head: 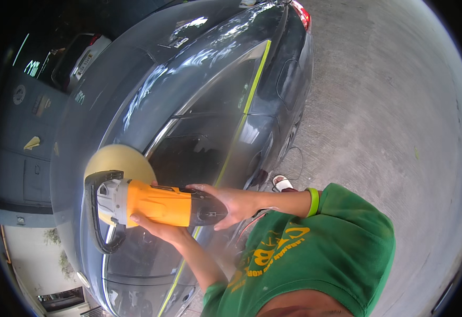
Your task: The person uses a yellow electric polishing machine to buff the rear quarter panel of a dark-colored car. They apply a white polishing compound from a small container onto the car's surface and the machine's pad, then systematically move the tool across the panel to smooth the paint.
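Observation:
A rotary polisher [159,204] with an orange body and grey gear head is held in both hands. My right hand [231,204], with a yellow-green band on that arm, grips its black rear end. My left hand [161,228] supports the orange body near the gear head. A black D-shaped handle [92,214] loops around the front, with neither hand on it. The round yellow polishing pad [122,160] is over the roof edge of a dark car [144,99]. Whether it touches the paint cannot be seen. Below lie the side windows [195,146].
Yellow-green tape [256,81] lines the windows' lower edge. A thin dark cord [301,162] lies on the concrete floor [373,99] near a foot in a white slipper [282,183]. An orange cord [250,226] hangs beside the car. A white vehicle [90,51] stands beyond the roof.

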### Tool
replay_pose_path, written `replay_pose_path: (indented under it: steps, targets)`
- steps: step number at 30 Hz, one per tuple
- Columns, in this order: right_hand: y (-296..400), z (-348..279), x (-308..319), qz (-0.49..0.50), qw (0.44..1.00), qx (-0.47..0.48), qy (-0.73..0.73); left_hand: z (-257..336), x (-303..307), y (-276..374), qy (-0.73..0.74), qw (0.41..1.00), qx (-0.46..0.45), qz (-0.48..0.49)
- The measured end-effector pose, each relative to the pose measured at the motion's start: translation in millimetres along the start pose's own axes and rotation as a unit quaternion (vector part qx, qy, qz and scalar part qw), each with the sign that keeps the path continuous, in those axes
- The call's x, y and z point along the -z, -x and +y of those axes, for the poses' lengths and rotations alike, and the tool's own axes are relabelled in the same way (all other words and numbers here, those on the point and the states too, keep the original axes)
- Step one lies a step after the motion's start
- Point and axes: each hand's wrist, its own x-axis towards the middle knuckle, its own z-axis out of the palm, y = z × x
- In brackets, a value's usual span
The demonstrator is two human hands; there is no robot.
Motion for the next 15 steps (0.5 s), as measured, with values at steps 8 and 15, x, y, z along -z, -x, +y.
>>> replay_pose_path:
  steps: [8,15]
  targets:
    - [43.0,-10.7,52.7,0.213,0.975,-0.003,0.062,-67.3,-89.1,-29.5,-0.070,0.996,-0.014,-0.055]
    - [79.6,-6.3,102.5,0.399,0.901,-0.050,-0.161,-122.2,-203.7,-50.0,-0.075,0.974,0.129,-0.169]
